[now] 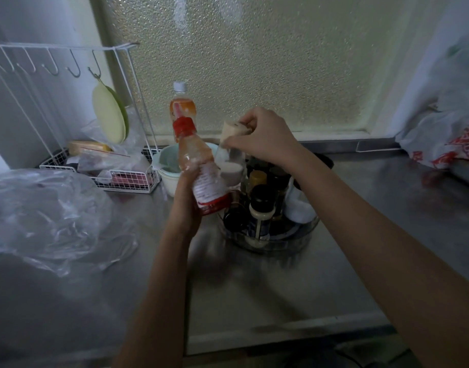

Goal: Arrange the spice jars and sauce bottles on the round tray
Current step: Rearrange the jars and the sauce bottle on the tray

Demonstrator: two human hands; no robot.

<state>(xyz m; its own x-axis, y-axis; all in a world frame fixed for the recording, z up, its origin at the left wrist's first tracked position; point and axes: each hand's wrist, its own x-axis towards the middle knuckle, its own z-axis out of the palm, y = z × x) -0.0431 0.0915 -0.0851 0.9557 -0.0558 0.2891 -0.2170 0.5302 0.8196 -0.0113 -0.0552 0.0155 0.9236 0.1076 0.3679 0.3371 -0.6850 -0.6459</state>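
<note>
My left hand [185, 205] grips a clear sauce bottle [201, 168] with a red cap and a red and white label, held tilted above the counter just left of the round tray [302, 239]. My right hand [262, 136] is closed on a clear jar with a beige lid [234, 134], lifted over the tray's far left side. On the clear tray stand several jars: a black-capped spice jar [261, 211] at the front, a yellow-lidded one [257, 177] behind it, and a white container [298, 205] at the right. A jar of white powder [230, 172] sits under my right hand.
A pale green bowl [167, 166] and an orange drink bottle [182, 104] stand behind the tray by the frosted window. A white wire rack [100, 171] with hooks fills the left. Crumpled clear plastic [50, 216] lies front left, a printed bag [445, 144] far right.
</note>
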